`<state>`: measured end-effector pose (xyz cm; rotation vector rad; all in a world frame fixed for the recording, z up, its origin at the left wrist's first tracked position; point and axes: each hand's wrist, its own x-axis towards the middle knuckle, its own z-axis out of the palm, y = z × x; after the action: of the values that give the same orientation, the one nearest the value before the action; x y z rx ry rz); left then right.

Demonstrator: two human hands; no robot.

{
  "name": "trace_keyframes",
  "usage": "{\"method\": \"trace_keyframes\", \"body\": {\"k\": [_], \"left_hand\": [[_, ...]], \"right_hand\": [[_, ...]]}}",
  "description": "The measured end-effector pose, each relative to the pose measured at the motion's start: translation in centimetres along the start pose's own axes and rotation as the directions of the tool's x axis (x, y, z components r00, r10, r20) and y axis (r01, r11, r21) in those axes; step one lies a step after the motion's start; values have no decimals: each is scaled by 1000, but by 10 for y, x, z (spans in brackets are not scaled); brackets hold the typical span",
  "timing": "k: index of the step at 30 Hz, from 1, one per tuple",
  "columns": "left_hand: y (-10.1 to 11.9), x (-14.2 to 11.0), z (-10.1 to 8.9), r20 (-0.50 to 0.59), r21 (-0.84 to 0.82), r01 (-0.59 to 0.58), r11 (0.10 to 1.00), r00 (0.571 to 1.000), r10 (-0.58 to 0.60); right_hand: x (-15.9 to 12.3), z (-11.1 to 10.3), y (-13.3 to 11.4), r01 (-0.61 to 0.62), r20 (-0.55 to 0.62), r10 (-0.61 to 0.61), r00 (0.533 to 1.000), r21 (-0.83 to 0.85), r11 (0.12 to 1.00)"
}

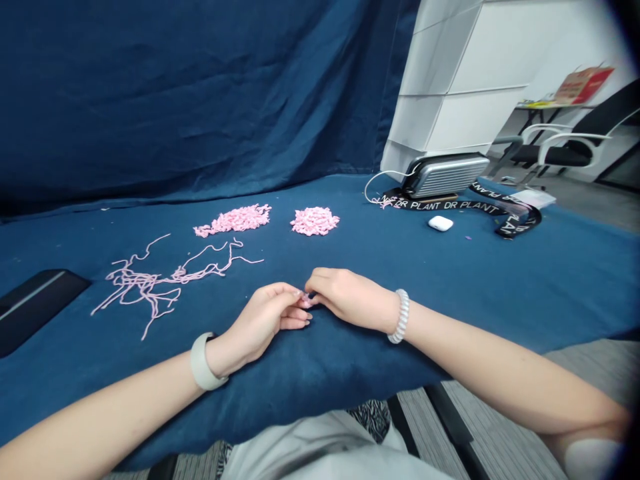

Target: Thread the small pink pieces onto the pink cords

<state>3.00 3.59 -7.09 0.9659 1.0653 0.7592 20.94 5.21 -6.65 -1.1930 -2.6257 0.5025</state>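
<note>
My left hand (263,317) and my right hand (345,299) meet above the blue cloth, their fingertips pinching a small pink piece of cord (305,299) that is mostly hidden by my fingers. A loose tangle of pink cord (145,283) lies to the left of my left hand, apart from it. Farther ahead are a long heap of short pink knotted pieces (234,220) and a rounder heap of similar pieces (315,221). Neither hand touches them.
A dark flat slab (35,307) lies at the cloth's left edge. At the back right are a silver ribbed case (443,177), a black "DR PLANT" lanyard (510,212), a white earbud case (440,223) and a white cable (383,180). Blue fabric (150,100) hangs behind.
</note>
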Motion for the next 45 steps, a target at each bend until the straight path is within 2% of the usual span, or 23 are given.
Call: {"method": "trace_keyframes", "body": {"k": [3, 7, 15, 19, 24, 30, 35, 39, 42, 45], "left_hand": [[8, -2, 0, -7, -73, 48, 996, 999, -48], [14, -5, 1, 11, -84, 82, 993, 997, -81], [19, -11, 4, 6, -114, 96, 989, 995, -96], [19, -11, 4, -30, -152, 115, 982, 992, -121], [16, -8, 2, -61, -264, 120, 957, 988, -141], [11, -8, 4, 9, -389, 109, 915, 993, -114], [7, -4, 3, 78, -388, 71, 919, 996, -44], [6, -3, 1, 75, -302, -20, 953, 996, 44], [6, -4, 0, 16, -199, -145, 969, 988, 152], [7, -5, 0, -32, -49, -275, 960, 961, 274]], "right_hand": [[0, 2, -2, 4, 29, -1, 1000, -93, 996], [1, 4, -3, 23, 45, -15, 999, -185, 982], [3, 7, 3, 121, 99, -104, 990, -186, 975], [4, 4, 4, 126, 96, -109, 989, -195, 973], [6, 6, 5, 159, -28, -171, 985, -251, 955], [5, 9, 3, 118, -235, -195, 952, -305, 945], [3, 9, 3, 120, -284, -169, 944, -182, 976], [4, 13, 4, 132, -401, -131, 907, -25, 991], [6, 15, 1, 92, -433, 14, 901, 222, 971], [8, 12, -6, 17, -351, 172, 920, 475, 880]]}}
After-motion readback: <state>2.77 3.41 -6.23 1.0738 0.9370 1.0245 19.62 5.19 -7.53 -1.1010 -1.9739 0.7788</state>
